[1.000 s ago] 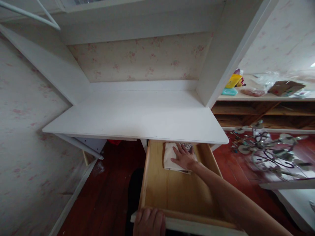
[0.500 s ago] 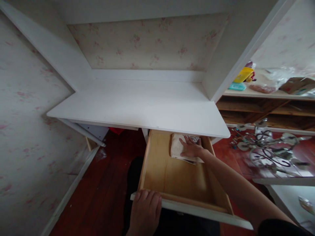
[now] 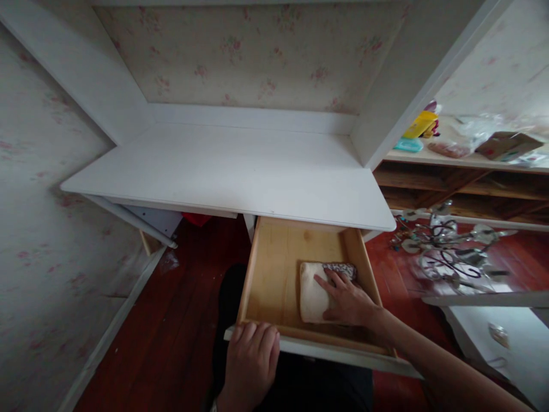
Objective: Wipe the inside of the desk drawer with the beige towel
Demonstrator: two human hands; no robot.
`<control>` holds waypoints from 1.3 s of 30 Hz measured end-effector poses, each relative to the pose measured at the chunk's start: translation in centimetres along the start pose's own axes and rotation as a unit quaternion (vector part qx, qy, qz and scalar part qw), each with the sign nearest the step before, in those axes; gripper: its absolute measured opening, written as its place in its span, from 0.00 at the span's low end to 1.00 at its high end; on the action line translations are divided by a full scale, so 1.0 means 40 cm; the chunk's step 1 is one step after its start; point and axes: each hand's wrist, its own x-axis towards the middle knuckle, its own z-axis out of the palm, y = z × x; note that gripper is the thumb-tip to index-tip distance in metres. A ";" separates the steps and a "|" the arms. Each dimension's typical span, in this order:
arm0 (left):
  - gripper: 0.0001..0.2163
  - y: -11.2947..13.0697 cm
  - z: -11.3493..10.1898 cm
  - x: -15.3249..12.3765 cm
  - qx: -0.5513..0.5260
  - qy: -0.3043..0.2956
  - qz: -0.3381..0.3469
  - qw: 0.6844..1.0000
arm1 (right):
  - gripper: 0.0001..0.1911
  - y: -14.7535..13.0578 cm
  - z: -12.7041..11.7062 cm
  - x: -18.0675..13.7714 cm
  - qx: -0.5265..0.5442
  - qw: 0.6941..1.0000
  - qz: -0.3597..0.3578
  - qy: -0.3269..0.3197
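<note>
A wooden drawer [image 3: 274, 274] is pulled out from under the white desk [image 3: 223, 171]. My left hand [image 3: 251, 360] is closed over the left end of the drawer's white front edge, fingers curled on top. Inside the drawer, toward its front right, a folded cloth [image 3: 312, 292] lies flat, cream on most of its face with a dark patterned part at the upper right. My right hand [image 3: 349, 300] rests on the cloth with fingers spread, palm down.
On the red wooden floor at the right stands a chandelier [image 3: 454, 246] with curved metal arms. Behind it, a low shelf unit [image 3: 429, 177] carries plastic bags, a cardboard box [image 3: 508, 146] and a yellow item [image 3: 421, 124]. Floral-papered wall runs along the left.
My right hand and the cloth have moved from the back of the drawer toward its front. My left hand keeps its grip on the front edge. The view has shifted slightly.
</note>
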 end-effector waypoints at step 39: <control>0.06 -0.010 0.028 0.008 0.016 0.082 0.000 0.996 | 0.62 -0.332 -0.205 0.405 -0.008 0.998 0.060 -0.034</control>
